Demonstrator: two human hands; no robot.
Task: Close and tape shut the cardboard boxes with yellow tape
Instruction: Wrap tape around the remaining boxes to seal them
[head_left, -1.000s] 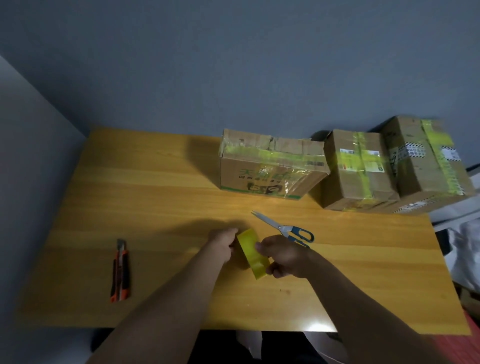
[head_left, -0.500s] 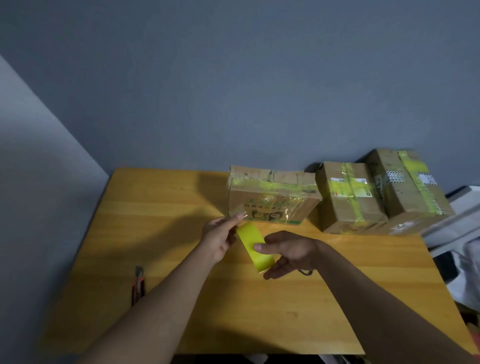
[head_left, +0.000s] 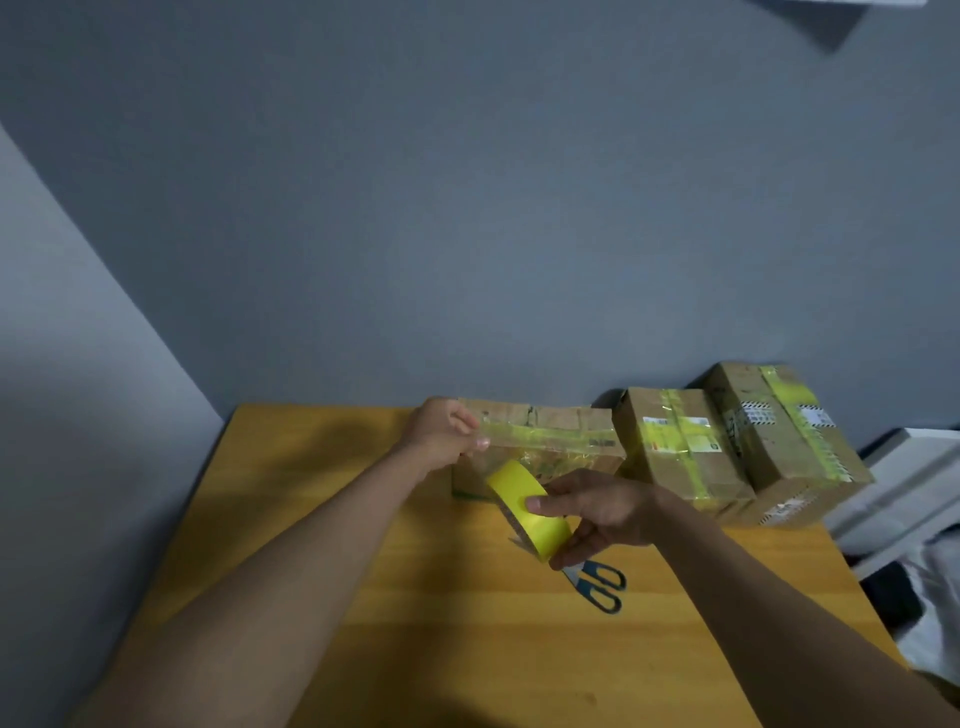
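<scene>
My right hand (head_left: 597, 512) grips a roll of yellow tape (head_left: 530, 504) above the table, in front of a flat cardboard box (head_left: 550, 436) that carries yellow tape strips. My left hand (head_left: 441, 431) pinches the loose end of the tape at the box's upper left corner, so a clear strip runs from there down to the roll. Two more taped cardboard boxes, one in the middle (head_left: 680, 452) and one at the right (head_left: 784, 436), lean against each other beside it.
Blue-handled scissors (head_left: 600, 584) lie on the wooden table (head_left: 332, 467) just below my right hand. A grey wall stands right behind the boxes. White and dark items (head_left: 914, 499) sit past the table's right edge.
Both hands rose and moved toward the flat box. My left hand pulled the tape end away from the roll up to the box's left corner. The view tilted up, so the utility knife left the frame.
</scene>
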